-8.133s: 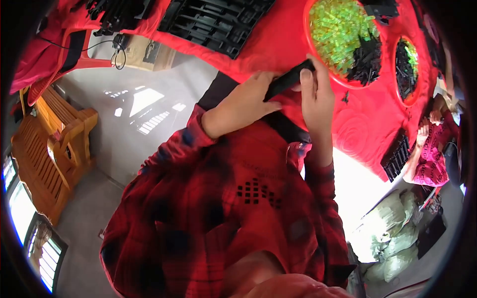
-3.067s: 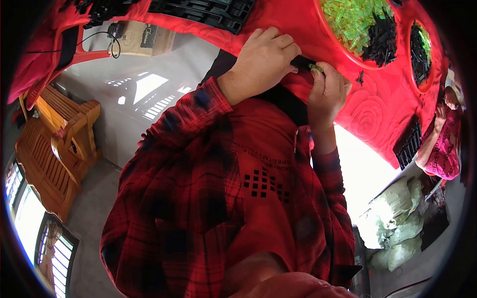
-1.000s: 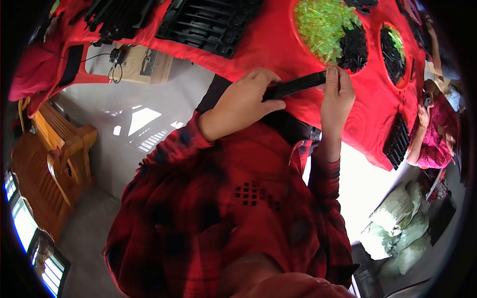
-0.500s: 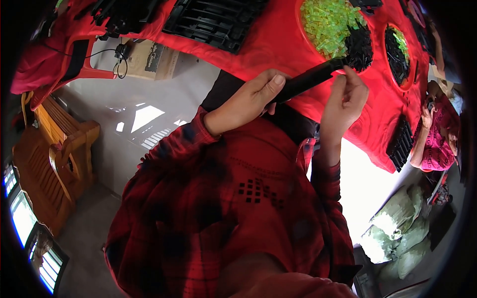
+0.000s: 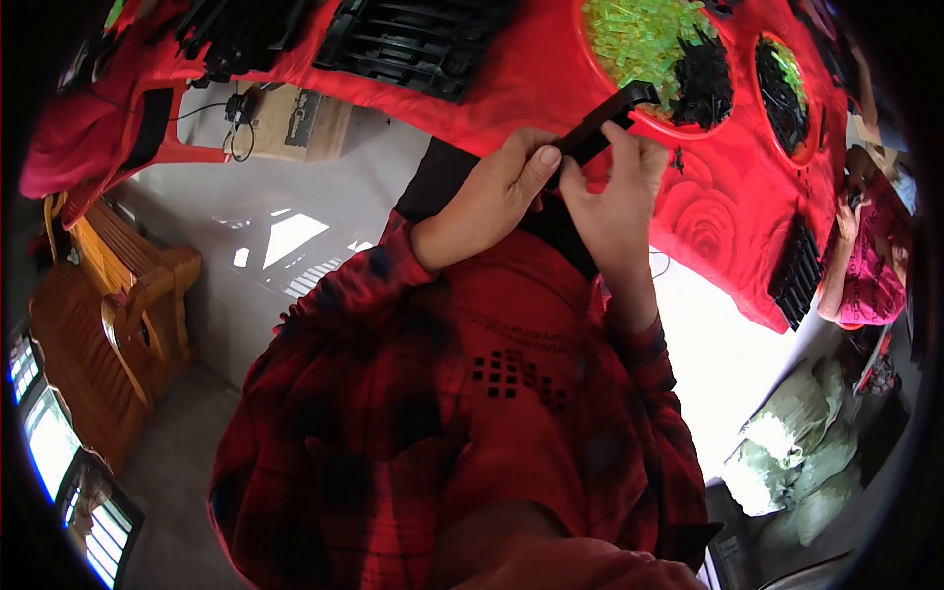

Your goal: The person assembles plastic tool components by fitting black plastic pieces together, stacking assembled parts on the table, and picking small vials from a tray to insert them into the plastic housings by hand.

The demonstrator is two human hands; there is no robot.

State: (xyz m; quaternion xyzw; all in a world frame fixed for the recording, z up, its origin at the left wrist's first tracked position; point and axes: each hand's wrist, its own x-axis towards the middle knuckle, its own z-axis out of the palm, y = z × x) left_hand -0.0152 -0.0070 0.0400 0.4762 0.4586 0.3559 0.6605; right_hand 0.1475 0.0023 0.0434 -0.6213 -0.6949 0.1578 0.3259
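A long, narrow black plastic part [image 5: 602, 122] with a hooked far end slants up and to the right, held above the near edge of the red-covered table. My left hand [image 5: 499, 189] is wrapped round its lower end, thumb on top. Against its right side is my right hand [image 5: 619, 187], thumb low and fingertips higher up along the part. Whether a small piece is also between those fingers cannot be made out. Beyond the part, a round red tray [image 5: 588, 49] contains yellow-green translucent pieces [image 5: 639, 44] and small black pieces [image 5: 702, 84].
A second red tray [image 5: 808, 147] with black and green pieces stands farther right. Black slotted parts [image 5: 408, 44] lie at the table's far left, others [image 5: 795, 275] at its right edge. A wooden bench [image 5: 108, 324], cardboard box [image 5: 300, 123] and pale sacks [image 5: 796, 442] stand around. Another person [image 5: 870, 265] sits at right.
My right hand has moved left and down from the part's far end to its lower half. The part has turned and now points more steeply upward, its hooked end showing.
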